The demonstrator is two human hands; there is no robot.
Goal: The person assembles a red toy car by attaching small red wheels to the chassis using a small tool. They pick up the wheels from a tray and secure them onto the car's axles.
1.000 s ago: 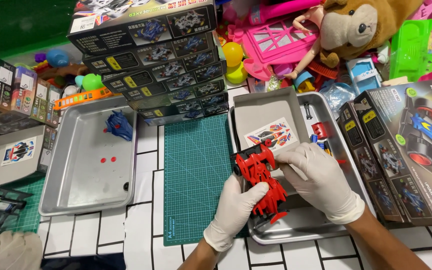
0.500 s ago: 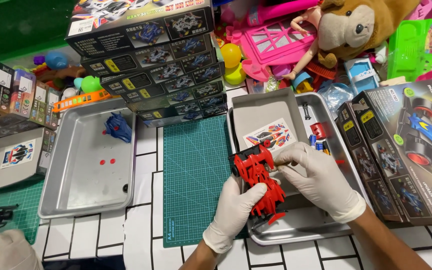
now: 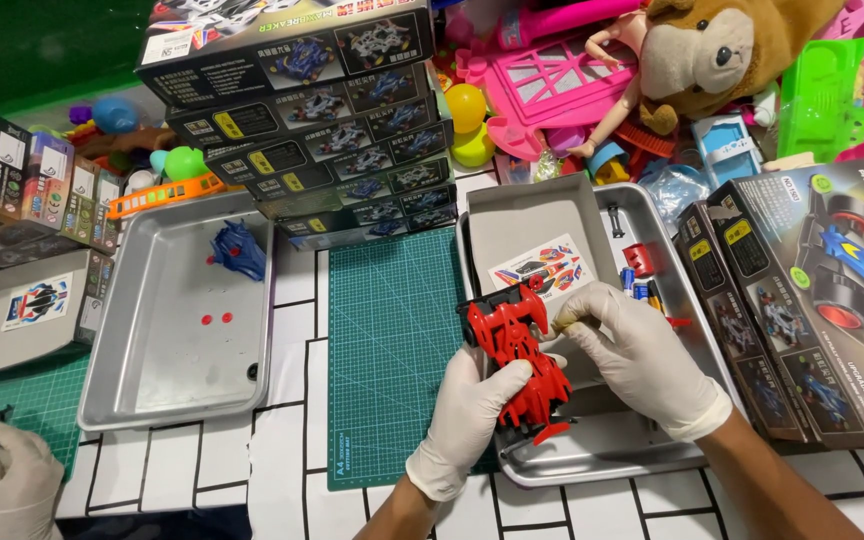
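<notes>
Both my hands wear white gloves. My left hand [image 3: 467,415] grips a red toy car body shell [image 3: 514,352] from below, holding it over the left edge of a metal tray [image 3: 602,455]. My right hand [image 3: 642,355] pinches the shell's upper right side with its fingertips. In the tray lie a grey box insert [image 3: 537,215] with a colourful sticker sheet [image 3: 542,268], and small red and blue parts [image 3: 640,262].
A green cutting mat [image 3: 387,330] lies left of the tray. A second metal tray [image 3: 167,330] holds a blue car shell [image 3: 240,250] and red bits. Stacked model car boxes [image 3: 312,120], toys and a teddy bear [image 3: 722,50] crowd the back. Another person's gloved hand [image 3: 7,485] shows bottom left.
The red shell and my two hands stay almost where they were. The other person's hand at bottom left has shifted, and the dark part it held is mostly out of view.
</notes>
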